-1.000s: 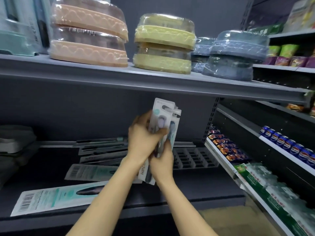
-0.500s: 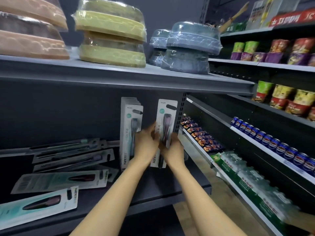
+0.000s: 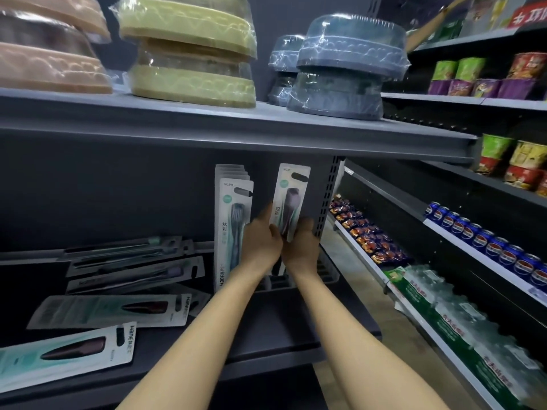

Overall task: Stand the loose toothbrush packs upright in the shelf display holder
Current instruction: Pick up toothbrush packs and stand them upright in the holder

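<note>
Both hands, left [image 3: 262, 242] & right [image 3: 300, 247], pinched the flat grey-white card toothbrush blister pack [image 3: 289, 199] upright; prob. light, bendy, slick, best gripped at lower edges.

— Where does the held pack [image 3: 289, 199] sit?
— Upright between the fingers [image 3: 273, 230] of both hands, above the display holder [image 3: 325, 272] on the lower shelf [image 3: 266, 335].
— And left of the fingers?
— A row of upright packs [image 3: 232, 226] just beside them; further left, loose packs [image 3: 118, 309] lie flat on the shelf.
— Above?
— Stacked containers [image 3: 189, 54] on the upper shelf [image 3: 236, 125].
— To the right?
— Cans [image 3: 485, 244] on a side shelf, well apart.
</note>
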Demonstrator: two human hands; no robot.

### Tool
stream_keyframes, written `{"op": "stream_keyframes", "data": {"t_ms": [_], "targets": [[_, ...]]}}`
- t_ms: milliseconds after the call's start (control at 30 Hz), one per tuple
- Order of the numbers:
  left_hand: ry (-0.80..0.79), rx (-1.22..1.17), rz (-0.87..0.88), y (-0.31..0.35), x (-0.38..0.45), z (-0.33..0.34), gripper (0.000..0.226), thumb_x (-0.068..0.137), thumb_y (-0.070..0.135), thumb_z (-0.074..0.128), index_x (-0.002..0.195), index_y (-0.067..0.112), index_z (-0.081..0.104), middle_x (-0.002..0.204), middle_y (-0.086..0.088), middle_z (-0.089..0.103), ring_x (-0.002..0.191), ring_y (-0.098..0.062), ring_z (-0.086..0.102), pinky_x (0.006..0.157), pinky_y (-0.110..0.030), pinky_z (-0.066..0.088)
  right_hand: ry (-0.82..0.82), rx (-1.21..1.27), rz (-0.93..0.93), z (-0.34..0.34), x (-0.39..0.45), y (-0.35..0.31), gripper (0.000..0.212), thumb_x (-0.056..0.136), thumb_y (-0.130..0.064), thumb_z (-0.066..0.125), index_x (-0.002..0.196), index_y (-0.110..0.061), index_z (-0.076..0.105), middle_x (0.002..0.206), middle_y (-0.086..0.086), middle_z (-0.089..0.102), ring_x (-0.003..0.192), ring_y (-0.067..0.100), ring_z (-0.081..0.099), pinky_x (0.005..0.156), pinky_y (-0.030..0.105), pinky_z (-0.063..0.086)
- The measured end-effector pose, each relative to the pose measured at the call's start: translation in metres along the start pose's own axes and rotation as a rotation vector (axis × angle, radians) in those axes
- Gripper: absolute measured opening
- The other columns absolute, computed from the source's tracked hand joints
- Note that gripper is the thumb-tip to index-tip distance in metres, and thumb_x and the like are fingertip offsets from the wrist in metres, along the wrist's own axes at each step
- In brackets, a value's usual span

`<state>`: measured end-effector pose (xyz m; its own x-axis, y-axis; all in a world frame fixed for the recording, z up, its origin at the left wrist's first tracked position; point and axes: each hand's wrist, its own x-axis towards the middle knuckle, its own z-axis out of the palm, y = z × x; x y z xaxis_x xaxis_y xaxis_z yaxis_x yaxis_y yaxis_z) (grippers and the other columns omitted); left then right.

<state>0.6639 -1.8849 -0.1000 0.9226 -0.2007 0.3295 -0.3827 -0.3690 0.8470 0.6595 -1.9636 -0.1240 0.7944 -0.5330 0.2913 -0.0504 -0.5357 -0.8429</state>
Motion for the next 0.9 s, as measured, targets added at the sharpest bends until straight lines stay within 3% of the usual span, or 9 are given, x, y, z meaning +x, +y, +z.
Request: {"op": "stream_keyframes", "data": {"t_ms": [167, 233, 333, 467, 533, 633, 733, 800, 900], "targets": [[-0.063, -0.089, -0.04, -0.003, 0.005, -0.004, 0.058, 0.087, -0.008, 0.029, 0.14, 0.012, 0.037, 0.145, -0.006, 0.043, 0.135, -0.02, 0.039, 0.113, -0.034, 0.032, -0.015, -0.042, -0.046, 0.004, 0.005, 0.001, 0.031, 0.087, -0.02, 0.059, 0.108, -0.002, 0.047, 0.104, 0.019, 0.066, 0.097, 0.037, 0.061, 0.065, 0.026, 0.031], [-0.077, -0.108, -0.056, -0.002, 0.004, -0.006, 0.061, 0.087, -0.009, 0.028, 0.143, 0.014, 0.033, 0.149, -0.003, 0.036, 0.139, -0.016, 0.032, 0.115, -0.026, 0.024, -0.025, -0.03, -0.057, 0.004, 0.007, 0.0, 0.03, 0.086, -0.018, 0.059, 0.109, -0.003, 0.049, 0.104, 0.019, 0.066, 0.097, 0.037, 0.061, 0.065, 0.026, 0.032], [-0.084, -0.125, -0.084, 0.0, 0.003, -0.01, 0.063, 0.089, -0.008, 0.027, 0.146, 0.016, 0.025, 0.154, 0.0, 0.026, 0.14, -0.012, 0.026, 0.099, -0.007, 0.02, -0.049, -0.003, -0.075, 0.006, 0.008, -0.001, 0.03, 0.086, -0.015, 0.059, 0.112, -0.002, 0.051, 0.107, 0.018, 0.066, 0.099, 0.035, 0.061, 0.064, 0.023, 0.033], [-0.134, -0.146, -0.105, 0.005, -0.002, -0.015, 0.066, 0.088, -0.007, 0.026, 0.148, 0.019, 0.018, 0.155, 0.001, 0.023, 0.14, -0.012, 0.025, 0.093, -0.01, 0.022, -0.072, -0.008, -0.089, 0.008, 0.009, 0.0, 0.027, 0.087, -0.015, 0.057, 0.111, -0.002, 0.054, 0.108, 0.017, 0.067, 0.1, 0.033, 0.062, 0.066, 0.021, 0.034], [-0.164, -0.144, -0.121, 0.006, -0.003, -0.018, 0.065, 0.089, -0.007, 0.026, 0.148, 0.021, 0.016, 0.152, 0.006, 0.026, 0.132, -0.011, 0.036, 0.085, -0.005, 0.026, -0.072, -0.009, -0.103, 0.01, 0.011, 0.0, 0.026, 0.087, -0.014, 0.058, 0.111, -0.004, 0.055, 0.108, 0.015, 0.067, 0.101, 0.031, 0.062, 0.065, 0.019, 0.032], [-0.203, -0.146, -0.093, 0.009, -0.002, -0.022, 0.063, 0.09, -0.005, 0.025, 0.145, 0.025, 0.023, 0.14, 0.006, 0.041, 0.097, -0.003, 0.046, 0.07, -0.001, 0.037, -0.057, 0.003, -0.134, 0.012, 0.013, -0.002, 0.024, 0.087, -0.012, 0.057, 0.109, -0.003, 0.057, 0.107, 0.015, 0.067, 0.1, 0.031, 0.063, 0.064, 0.018, 0.032], [-0.227, -0.162, -0.1, 0.011, -0.001, -0.023, 0.062, 0.092, -0.001, 0.026, 0.146, 0.028, 0.017, 0.146, -0.001, 0.038, 0.118, -0.011, 0.043, 0.092, -0.017, 0.032, -0.049, 0.012, -0.149, 0.014, 0.015, -0.006, 0.023, 0.089, -0.011, 0.053, 0.109, -0.001, 0.058, 0.107, 0.016, 0.067, 0.1, 0.031, 0.062, 0.066, 0.017, 0.033], [-0.231, -0.184, -0.13, 0.012, 0.001, -0.024, 0.061, 0.095, 0.002, 0.027, 0.148, 0.024, 0.006, 0.154, -0.001, 0.023, 0.139, -0.016, 0.025, 0.107, -0.024, 0.023, -0.053, 0.009, -0.154, 0.017, 0.018, -0.007, 0.024, 0.09, -0.011, 0.05, 0.111, -0.002, 0.058, 0.109, 0.014, 0.067, 0.101, 0.03, 0.062, 0.063, 0.015, 0.03], [-0.233, -0.224, -0.138, 0.01, 0.005, -0.022, 0.061, 0.096, 0.004, 0.028, 0.148, 0.02, -0.001, 0.157, 0.0, 0.014, 0.144, -0.016, 0.015, 0.112, -0.025, 0.015, -0.053, 0.005, -0.144, 0.023, 0.022, -0.007, 0.023, 0.092, -0.013, 0.048, 0.11, -0.004, 0.057, 0.107, 0.013, 0.067, 0.098, 0.029, 0.062, 0.067, 0.021, 0.034]]}}
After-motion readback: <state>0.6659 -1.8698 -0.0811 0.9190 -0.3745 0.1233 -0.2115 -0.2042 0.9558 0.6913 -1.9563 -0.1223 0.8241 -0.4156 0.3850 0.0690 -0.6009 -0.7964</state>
